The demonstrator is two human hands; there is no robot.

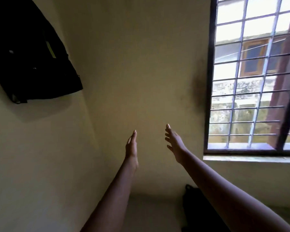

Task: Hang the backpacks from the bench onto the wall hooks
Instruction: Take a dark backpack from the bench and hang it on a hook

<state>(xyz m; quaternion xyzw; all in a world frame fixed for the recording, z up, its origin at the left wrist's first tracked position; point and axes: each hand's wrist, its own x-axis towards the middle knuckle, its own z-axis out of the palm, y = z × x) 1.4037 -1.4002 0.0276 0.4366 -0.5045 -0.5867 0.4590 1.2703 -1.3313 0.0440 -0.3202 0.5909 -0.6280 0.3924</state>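
A black backpack (28,56) with a thin yellow-green stripe hangs on the cream wall at the upper left; its hook is hidden behind it. A second black backpack (194,210) lies low at the bottom right, partly covered by my right forearm. My left hand (131,147) and my right hand (174,141) are both stretched forward in mid-air in front of the bare wall, fingers straight, holding nothing. The two hands are a short gap apart and far from either backpack.
A barred window (254,77) in a dark frame fills the upper right, with a pale sill (251,159) below it. The cream wall (141,72) spans the middle of the view. The bench surface below is dim and hard to make out.
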